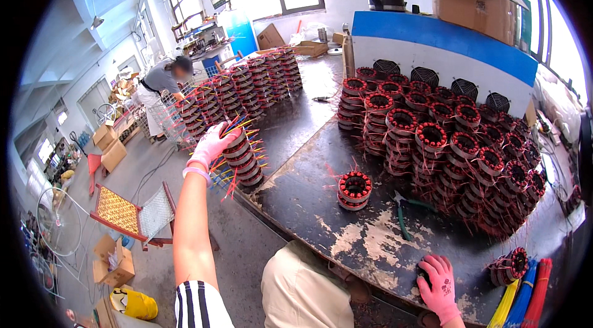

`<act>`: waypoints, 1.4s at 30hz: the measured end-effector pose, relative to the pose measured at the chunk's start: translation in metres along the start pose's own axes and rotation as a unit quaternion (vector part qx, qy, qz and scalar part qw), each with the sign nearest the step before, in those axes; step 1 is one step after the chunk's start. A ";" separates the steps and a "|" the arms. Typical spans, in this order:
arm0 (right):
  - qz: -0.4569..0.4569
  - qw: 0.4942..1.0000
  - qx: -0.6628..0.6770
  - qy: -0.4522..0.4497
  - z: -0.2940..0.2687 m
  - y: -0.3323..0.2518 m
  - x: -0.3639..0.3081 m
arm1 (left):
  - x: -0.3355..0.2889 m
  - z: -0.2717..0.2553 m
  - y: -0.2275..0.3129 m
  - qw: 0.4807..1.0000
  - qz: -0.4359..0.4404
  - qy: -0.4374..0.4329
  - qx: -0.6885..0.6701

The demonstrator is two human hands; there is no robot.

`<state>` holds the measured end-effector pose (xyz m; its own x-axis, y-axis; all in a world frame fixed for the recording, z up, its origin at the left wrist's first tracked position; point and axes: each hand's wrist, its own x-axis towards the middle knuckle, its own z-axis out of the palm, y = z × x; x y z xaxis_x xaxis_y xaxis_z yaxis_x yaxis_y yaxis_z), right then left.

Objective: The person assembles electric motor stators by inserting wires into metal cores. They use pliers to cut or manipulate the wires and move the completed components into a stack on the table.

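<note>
My left hand (211,144), in a pink glove, reaches out to the far left edge of the table. Its fingers close on the top motor stator of a stack (242,162), whose yellow, red and blue wires stick out sideways. The fingertips are partly hidden by those wires. At the near edge of the table my right hand (440,285), also gloved in pink, lies flat with nothing in it. Beyond it are a single stator (355,189) with red windings and green-handled pliers (403,217).
Stacked stators (432,136) crowd the table's right side, before a blue-and-white panel (445,31). More wired stacks (253,84) stand at the far left. Near right lie a tipped stator (509,266) and yellow, blue and red wire bundles (524,294). Another person (162,81) bends beyond the stacks.
</note>
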<state>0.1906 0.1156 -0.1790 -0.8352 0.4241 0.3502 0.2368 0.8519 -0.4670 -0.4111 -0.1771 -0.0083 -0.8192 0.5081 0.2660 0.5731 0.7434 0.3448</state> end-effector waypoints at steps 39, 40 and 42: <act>0.097 0.925 -0.332 0.158 -0.165 0.071 -0.092 | -0.314 0.154 0.301 0.845 0.504 -0.014 -0.179; 0.088 0.930 -0.304 0.188 -0.153 0.054 -0.087 | -0.325 0.147 0.305 0.829 0.531 -0.003 -0.175; 0.072 0.955 -0.222 0.183 -0.128 0.012 -0.077 | -0.345 0.144 0.314 0.794 0.564 -0.017 -0.227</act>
<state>0.3215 0.1322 -0.1082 -0.5678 0.5571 0.6060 0.5914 0.7882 -0.1704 0.0487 -0.0566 -0.1213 0.2245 0.7568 0.6139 0.8855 -0.4214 0.1957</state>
